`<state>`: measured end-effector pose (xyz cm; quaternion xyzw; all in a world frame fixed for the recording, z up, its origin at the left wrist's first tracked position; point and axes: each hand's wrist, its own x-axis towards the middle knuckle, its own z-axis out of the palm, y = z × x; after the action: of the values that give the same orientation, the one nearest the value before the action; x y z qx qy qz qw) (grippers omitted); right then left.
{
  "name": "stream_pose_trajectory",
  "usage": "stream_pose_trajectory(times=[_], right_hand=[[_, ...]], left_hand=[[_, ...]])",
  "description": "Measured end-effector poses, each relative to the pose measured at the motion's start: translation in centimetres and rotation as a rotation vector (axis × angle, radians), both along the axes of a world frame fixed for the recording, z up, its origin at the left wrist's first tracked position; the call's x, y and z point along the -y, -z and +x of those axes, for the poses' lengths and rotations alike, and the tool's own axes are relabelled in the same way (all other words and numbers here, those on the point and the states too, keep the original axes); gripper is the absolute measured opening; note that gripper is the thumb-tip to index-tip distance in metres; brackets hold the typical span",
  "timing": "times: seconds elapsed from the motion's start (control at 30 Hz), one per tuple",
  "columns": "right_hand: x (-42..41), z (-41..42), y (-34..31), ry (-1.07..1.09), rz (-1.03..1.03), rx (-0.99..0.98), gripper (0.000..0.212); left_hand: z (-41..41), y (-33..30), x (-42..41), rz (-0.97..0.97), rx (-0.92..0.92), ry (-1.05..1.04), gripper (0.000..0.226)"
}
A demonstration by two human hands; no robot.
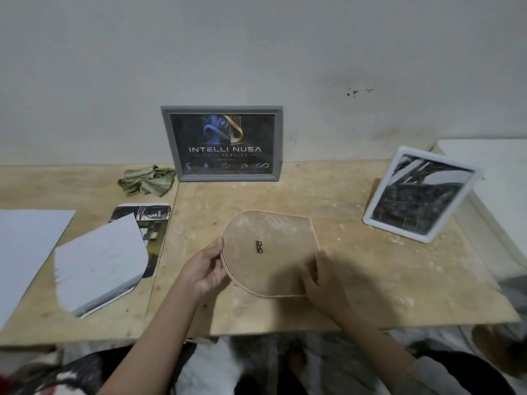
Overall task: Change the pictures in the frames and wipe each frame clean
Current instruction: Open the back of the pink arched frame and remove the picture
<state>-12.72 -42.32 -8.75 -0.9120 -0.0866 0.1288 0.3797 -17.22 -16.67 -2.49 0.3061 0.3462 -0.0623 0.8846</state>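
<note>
I see the left hand grip clamped on the arched frame's left edge, lower centre. Right hand grips its right edge, fingers curled; frame face-down over the desk.

Makeshift home workspace: bare plywood worktop dusted with debris, set against a stained, scuffed plaster wall.

Arched frame lies face-down; grey frame and white frame stand upright.
</note>
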Motion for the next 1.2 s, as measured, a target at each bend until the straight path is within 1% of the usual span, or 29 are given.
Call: stream_pose_trajectory(times=[0.1, 0.17, 0.27, 0.37, 0.53, 0.6, 0.63, 0.73, 0.77, 0.83, 0.93, 1.03, 1.1, 1.2], right_hand=[[-0.1, -0.2, 0.2, 0.028, -0.002, -0.053, 0.058], [0.0, -0.3, -0.1, 0.035, 0.017, -0.07, 0.066], [-0.1, -0.4, -0.4, 0.032, 0.022, -0.054, 0.068], [-0.2, -0.4, -0.4, 0.035, 0.02, -0.017, 0.068], [0.0, -0.4, -0.3, 0.045, 0.001, -0.012, 0.075], [-0.1, -0.3, -0.4, 0.055, 0.006, -0.028, 0.074], [-0.2, -0.2, -0.4, 0.069, 0.007, -0.027, 0.07], [-0.2, 0.0, -0.6, 0.114, 0.027, 0.022, 0.038], [-0.2, 0.0, -0.7, 0.114, 0.034, 0.032, 0.034], [-0.4, 0.0, -1.2, 0.108, 0.041, 0.03, 0.039], [-0.8, 0.0, -1.5, 0.109, 0.035, 0.033, 0.046], [-1.1, 0.1, -1.8, 0.104, 0.029, 0.008, 0.057], [-1.2, 0.1, -1.8, 0.113, 0.028, -0.011, 0.064], [-1.4, 0.2, -2.0, 0.124, 0.015, -0.028, 0.068]], left_hand=[[-0.3, 1.1, -0.2, -0.028, -0.002, -0.047, 0.014], [-0.2, 1.8, -0.4, -0.042, 0.027, -0.063, 0.03], [0.0, 2.2, -0.2, 0.031, 0.047, -0.083, 0.026], [0.0, 1.8, 0.2, 0.148, 0.048, -0.077, 0.03], [0.3, 1.2, 1.0, 0.358, 0.026, -0.046, 0.032], [0.4, 1.0, 1.1, 0.438, 0.016, -0.034, 0.029], [0.4, 1.0, 1.1, 0.476, 0.006, -0.033, 0.028], [0.8, 1.4, 1.1, 0.604, -0.055, -0.071, 0.027], [0.9, 1.7, 1.1, 0.68, -0.09, -0.079, 0.028], [1.3, 2.0, 1.2, 0.827, -0.167, -0.088, 0.028], [1.6, 2.0, 1.1, 0.937, -0.262, 0.0, 0.023], [2.0, 1.9, 0.7, 0.907, -0.346, 0.131, 0.02], [2.0, 2.0, 0.5, 0.834, -0.362, 0.133, 0.023], [1.8, 1.9, 0.3, 0.786, -0.344, 0.103, 0.023]])
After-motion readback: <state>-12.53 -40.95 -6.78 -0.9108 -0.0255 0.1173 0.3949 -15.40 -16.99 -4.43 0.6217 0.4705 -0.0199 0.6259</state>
